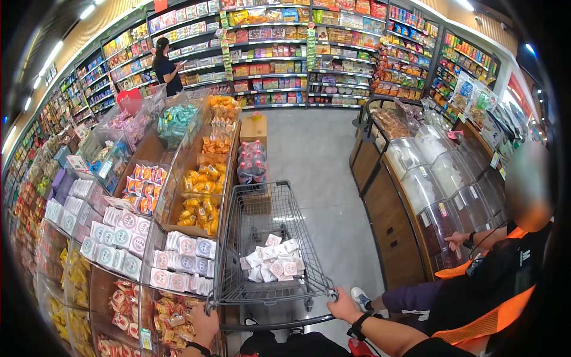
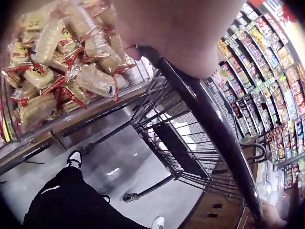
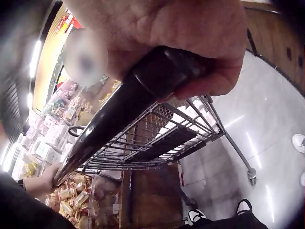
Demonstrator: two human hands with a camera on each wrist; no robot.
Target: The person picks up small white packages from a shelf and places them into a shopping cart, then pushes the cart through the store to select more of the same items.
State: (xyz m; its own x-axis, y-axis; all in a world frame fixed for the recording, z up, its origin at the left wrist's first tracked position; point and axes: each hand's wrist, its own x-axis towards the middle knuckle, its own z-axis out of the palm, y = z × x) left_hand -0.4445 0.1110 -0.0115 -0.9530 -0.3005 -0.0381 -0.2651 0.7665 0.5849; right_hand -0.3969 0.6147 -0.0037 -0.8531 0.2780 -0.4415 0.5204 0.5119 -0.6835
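A grey wire shopping cart (image 1: 238,208) stands in front of me, with a heap of small white packets (image 1: 273,259) in its basket. Its dark push bar (image 1: 270,325) runs between my two hands. My left hand (image 1: 205,324) grips the bar's left end, its thumb tip showing past the bar in the left wrist view. The other end is held by my right hand (image 1: 346,307); in the right wrist view, fingers (image 3: 209,83) curl under the dark bar (image 3: 109,117). Both wrists wear black bands.
Bulk bins with wrapped snacks (image 1: 202,202) line the cart's left side. Bundled red-capped bottles (image 1: 251,160) stand ahead of it. On the right are a wood-sided counter (image 1: 389,220) and a person in an orange-trimmed vest (image 1: 505,285). Another person (image 1: 168,68) stands by the far shelves.
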